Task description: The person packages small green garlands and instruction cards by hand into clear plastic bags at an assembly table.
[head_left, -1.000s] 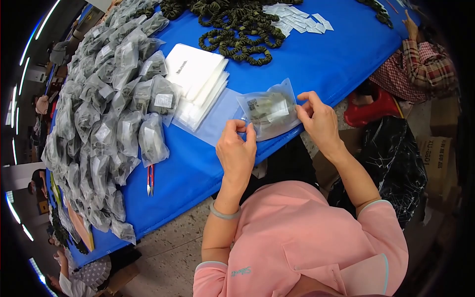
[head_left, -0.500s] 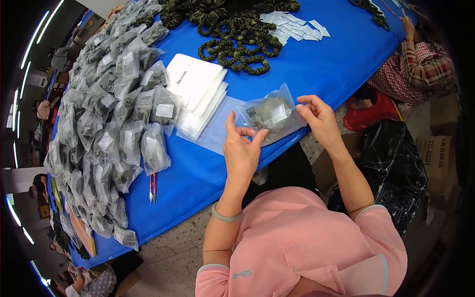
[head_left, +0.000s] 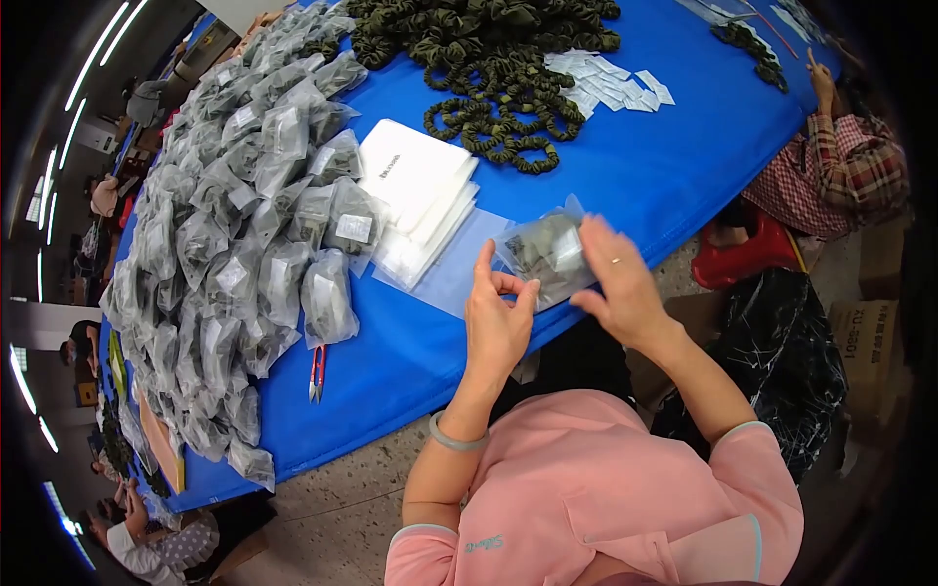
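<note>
A frosted plastic bag with dark green scrunchie-like fabric and a pale label inside lies at the blue table's near edge. My left hand grips its lower left edge between thumb and curled fingers, with the index finger pointing up. My right hand, slightly blurred, lies with fingers stretched out over the bag's right side, covering that edge. Just left of the bag, a stack of flat empty bags rests on the table.
Many filled bags are heaped on the left, with red-handled thread snips beside them. Dark green scrunchies and white labels lie at the back. A person in a plaid sleeve sits at the right, near a red stool.
My right hand has gone from pinching near the bag's right corner to lying flat across its right side. My left hand keeps its hold. The whole view has shifted slightly.
</note>
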Demonstrator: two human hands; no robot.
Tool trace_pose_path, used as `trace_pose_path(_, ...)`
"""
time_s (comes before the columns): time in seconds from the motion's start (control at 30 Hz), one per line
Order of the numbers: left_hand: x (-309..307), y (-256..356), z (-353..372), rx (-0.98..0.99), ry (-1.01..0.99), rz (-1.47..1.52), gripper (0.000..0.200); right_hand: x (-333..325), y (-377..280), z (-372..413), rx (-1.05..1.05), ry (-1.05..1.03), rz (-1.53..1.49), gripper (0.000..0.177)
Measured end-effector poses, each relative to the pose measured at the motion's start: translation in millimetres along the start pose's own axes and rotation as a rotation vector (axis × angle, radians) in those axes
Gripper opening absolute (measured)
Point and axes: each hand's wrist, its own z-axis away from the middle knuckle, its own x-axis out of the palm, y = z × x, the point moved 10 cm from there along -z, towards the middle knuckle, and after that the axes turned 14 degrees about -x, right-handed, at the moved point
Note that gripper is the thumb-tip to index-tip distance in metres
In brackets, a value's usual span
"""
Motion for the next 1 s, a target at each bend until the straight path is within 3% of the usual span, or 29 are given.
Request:
trace_pose_path(0.1,-4,0,-8,-0.069,-0.077,0.264,0.061,21,21,8,0.074,-0.097,-0.219,0.062)
trace_pose_path(0.17,-6,-1,-12,-0.144,-0.168,0.522,0.057,3,48,-10,0.171,0.061,-0.389,0.055)
trace_pose_path(0.23,-43,8,-28,-0.132,-0.124,0.672,0.054,-10,71,-38,0.215,0.143,-0.331,0.04)
trace_pose_path(0.3,-113,24,-46,0.007,0.041,0.706,0.052,-7,109,-55,0.219,0.172,-0.214,0.033)
trace_pose_path(0.37,-207,66,-40,0.228,0.403,0.635,0.046,1,160,-66,0.228,0.208,-0.013,0.023)
trace_pose_path(0.47,-360,78,-33,0.491,0.978,0.259,0.041,18,234,-73,0.272,0.205,0.144,0.02)
trace_pose_path(0.53,-456,53,-37,0.49,1.221,0.174,0.041,27,263,-80,0.344,0.134,0.189,0.022)
trace_pose_path(0.57,-492,40,-35,0.341,1.358,0.09,0.043,33,272,-85,0.374,0.091,0.179,0.024)
trace_pose_path(0.6,-490,39,-25,0.272,1.435,0.082,0.045,38,281,-88,0.373,0.097,0.181,0.024)
trace_pose_path(0.67,-537,0,-43,0.091,1.352,0.198,0.054,48,292,-97,0.331,0.053,0.275,0.023)
trace_pose_path(0.73,-548,-7,-34,-0.061,1.406,0.221,0.06,51,295,-109,0.291,-0.002,0.362,0.022)
trace_pose_path(0.87,-550,-10,-32,-0.076,1.45,0.068,0.066,68,289,-126,0.161,-0.184,0.615,0.019)
trace_pose_path(1.0,-543,10,-62,0.093,1.485,-0.519,0.072,54,295,-124,0.243,-0.165,0.668,0.016)
